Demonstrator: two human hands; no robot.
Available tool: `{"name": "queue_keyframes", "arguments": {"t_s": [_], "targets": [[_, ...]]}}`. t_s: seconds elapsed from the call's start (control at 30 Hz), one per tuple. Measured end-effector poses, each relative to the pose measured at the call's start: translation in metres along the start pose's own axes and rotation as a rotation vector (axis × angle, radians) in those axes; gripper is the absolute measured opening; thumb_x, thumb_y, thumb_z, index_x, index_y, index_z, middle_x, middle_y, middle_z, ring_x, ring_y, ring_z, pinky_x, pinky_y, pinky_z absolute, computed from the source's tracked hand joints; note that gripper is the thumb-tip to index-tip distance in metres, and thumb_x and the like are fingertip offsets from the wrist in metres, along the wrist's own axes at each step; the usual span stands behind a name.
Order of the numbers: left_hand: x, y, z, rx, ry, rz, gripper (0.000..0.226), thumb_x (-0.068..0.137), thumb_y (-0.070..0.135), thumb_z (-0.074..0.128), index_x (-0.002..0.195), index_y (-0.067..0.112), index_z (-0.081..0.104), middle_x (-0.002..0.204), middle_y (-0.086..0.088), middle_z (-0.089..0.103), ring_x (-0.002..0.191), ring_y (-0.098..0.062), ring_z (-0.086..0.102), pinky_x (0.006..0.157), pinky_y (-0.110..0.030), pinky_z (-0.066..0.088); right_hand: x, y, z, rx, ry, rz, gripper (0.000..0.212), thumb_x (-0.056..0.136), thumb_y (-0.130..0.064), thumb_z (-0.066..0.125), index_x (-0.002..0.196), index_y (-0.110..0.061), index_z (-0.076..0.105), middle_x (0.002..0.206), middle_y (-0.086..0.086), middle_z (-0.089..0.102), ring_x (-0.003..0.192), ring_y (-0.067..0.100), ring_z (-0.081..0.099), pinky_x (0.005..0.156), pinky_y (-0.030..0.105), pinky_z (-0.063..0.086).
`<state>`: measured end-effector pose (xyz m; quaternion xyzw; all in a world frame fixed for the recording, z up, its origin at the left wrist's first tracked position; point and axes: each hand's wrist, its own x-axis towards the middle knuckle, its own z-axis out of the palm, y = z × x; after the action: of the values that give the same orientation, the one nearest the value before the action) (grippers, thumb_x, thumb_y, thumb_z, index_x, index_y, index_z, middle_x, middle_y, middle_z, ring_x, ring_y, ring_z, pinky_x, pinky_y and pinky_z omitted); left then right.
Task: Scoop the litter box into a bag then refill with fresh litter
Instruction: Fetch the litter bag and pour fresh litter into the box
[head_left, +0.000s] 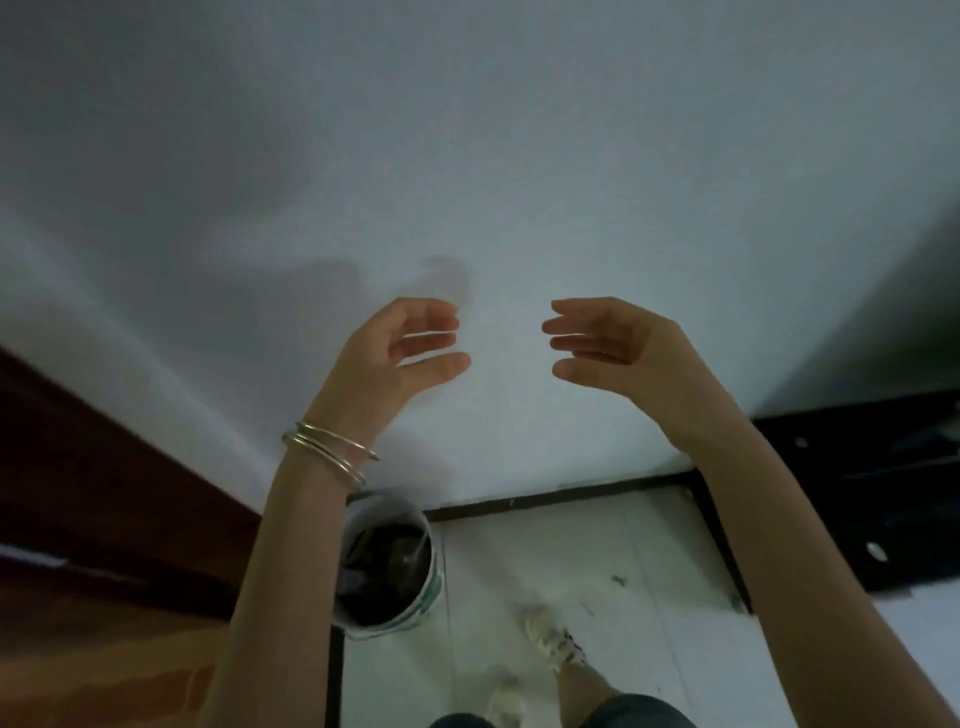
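1. The left hand (402, 353) and right hand (613, 348) are raised before a white wall (467, 130), held apart, fingers loosely curved, nothing gripped.
2. 2 bangles (327, 449) are worn on the left wrist.
3. A white bucket (387, 566) of dark contents stands on the tiled floor (597, 545); no litter box can be seen.

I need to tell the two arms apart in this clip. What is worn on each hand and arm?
The left arm is bare, with thin metal bangles at the wrist. The right arm is bare too, with nothing worn; no sleeves show.
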<state>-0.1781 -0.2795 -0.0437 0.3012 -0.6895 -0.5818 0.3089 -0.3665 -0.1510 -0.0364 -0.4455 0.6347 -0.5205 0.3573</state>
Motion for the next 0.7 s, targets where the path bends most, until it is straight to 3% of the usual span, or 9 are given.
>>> {"name": "queue_keyframes", "arguments": {"t_s": [0.3,0.57,0.7], "targets": [[0.016,0.02,0.144,-0.021,-0.519,0.073,0.034,0.072,0.007,0.072,0.097,0.025,0.061,0.101,0.005,0.066,0.096,-0.01,0.064,0.084,-0.022,0.052,-0.13,0.006,-0.08,-0.046,0.485,0.106,0.044,0.073,-0.008,0.073,0.111,-0.026,0.06,0.109,-0.002,0.068,0.1,0.007,0.065,0.095,0.028,0.05],[-0.031,0.046,0.297,-0.063,-0.937,0.115,0.034,0.074,0.005,0.069,0.104,0.018,0.059,0.105,0.001,0.065,0.098,-0.009,0.064,0.086,-0.02,0.051,-0.275,0.004,-0.14,-0.062,0.88,0.175,0.044,0.071,-0.01,0.074,0.109,-0.028,0.06,0.107,-0.005,0.068,0.097,0.005,0.065,0.089,0.022,0.052],[-0.072,0.061,0.368,-0.104,-1.086,0.116,0.034,0.074,0.005,0.069,0.102,0.021,0.058,0.103,0.003,0.064,0.099,-0.011,0.063,0.087,-0.02,0.051,-0.348,0.007,-0.166,-0.07,1.037,0.205,0.044,0.07,-0.011,0.074,0.109,-0.026,0.061,0.107,-0.002,0.069,0.099,0.009,0.066,0.092,0.029,0.052]]}}
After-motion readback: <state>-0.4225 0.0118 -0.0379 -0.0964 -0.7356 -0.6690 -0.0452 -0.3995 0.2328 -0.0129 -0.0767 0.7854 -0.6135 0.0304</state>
